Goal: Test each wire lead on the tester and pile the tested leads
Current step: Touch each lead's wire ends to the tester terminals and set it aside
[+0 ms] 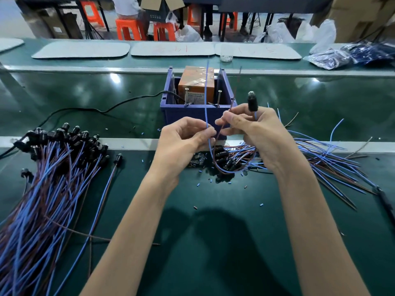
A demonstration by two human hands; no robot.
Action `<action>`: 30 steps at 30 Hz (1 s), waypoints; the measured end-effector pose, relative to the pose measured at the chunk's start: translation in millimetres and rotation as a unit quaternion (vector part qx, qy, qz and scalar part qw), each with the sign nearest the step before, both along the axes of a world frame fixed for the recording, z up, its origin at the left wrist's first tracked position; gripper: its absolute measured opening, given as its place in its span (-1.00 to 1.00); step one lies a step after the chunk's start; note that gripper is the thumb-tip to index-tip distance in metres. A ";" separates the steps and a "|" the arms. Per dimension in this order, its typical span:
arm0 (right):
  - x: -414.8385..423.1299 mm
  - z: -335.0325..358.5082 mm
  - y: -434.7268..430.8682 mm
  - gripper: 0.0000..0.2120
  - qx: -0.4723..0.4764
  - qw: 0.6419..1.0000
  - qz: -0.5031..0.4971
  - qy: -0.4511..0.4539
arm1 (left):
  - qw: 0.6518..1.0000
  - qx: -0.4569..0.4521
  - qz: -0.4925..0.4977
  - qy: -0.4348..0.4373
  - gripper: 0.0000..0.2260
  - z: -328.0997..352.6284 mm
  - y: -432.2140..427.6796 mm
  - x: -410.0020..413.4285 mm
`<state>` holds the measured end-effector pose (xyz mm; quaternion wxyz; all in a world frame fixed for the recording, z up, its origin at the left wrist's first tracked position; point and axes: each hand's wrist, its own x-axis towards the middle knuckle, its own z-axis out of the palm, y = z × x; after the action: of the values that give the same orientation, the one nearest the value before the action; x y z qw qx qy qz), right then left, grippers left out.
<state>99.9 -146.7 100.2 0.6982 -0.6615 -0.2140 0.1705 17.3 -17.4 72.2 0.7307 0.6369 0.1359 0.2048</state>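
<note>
Tester [192,113]: a blue open box with an orange unit inside. It stands on the green belt [85,97] straight ahead of you. Two metal posts [186,97] rise at its near edge.

Lead [226,170]: you hold it up just in front of the tester. Its two wires loop down below your hands and rise again past the box.

Left hand [183,137]: closed, thumb and forefinger pinching the blue wire [205,92]. This hand is just in front of the tester's near wall. The wire runs straight up from your pinch, across the orange unit.

Right hand [254,129]: closed, at the tester's near right corner. Thumb and forefinger pinch the brown wire [236,86], which slants up past the box's right wall. The lead's black head [252,101] stands upright out of the top of this fist.

Wire ends: both are above the posts. You cannot tell whether either touches one.

Left pile [49,178]: a thick heap of leads well to the left of the tester, black heads towards the belt.

Right pile [320,154]: leads fanned out to the right of the tester, behind your right wrist.

Cable [96,110]: black, running from the tester's left side away to the left.

Bits [213,180]: short blue and brown scraps scattered in front of the tester.

Mats [81,50]: pale, lying in a row beyond the tester.
</note>
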 end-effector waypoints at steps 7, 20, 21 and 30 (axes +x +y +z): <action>5.4 -4.1 1.1 -0.85 0.003 0.998 -0.061 -0.034 | 0.986 0.102 0.130 -0.001 -0.72 -6.9 9.8 3.8; 12.9 -11.2 -0.6 -0.85 -0.035 0.993 -0.113 -0.009 | 0.949 0.253 0.181 0.055 -0.76 -20.5 19.9 6.6; 13.8 -11.8 -0.2 -0.83 -0.039 0.992 -0.116 -0.006 | 0.949 0.252 0.182 0.058 -0.76 -20.8 20.8 6.5; 19.1 -15.2 1.4 -0.76 -0.063 0.990 -0.122 0.017 | 0.948 0.240 0.187 0.090 -0.74 -21.5 23.8 6.9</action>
<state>119.0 -145.3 85.0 0.6745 -0.7221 -0.1085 0.1088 24.2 6.3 50.8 0.4895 0.7725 0.2647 0.3059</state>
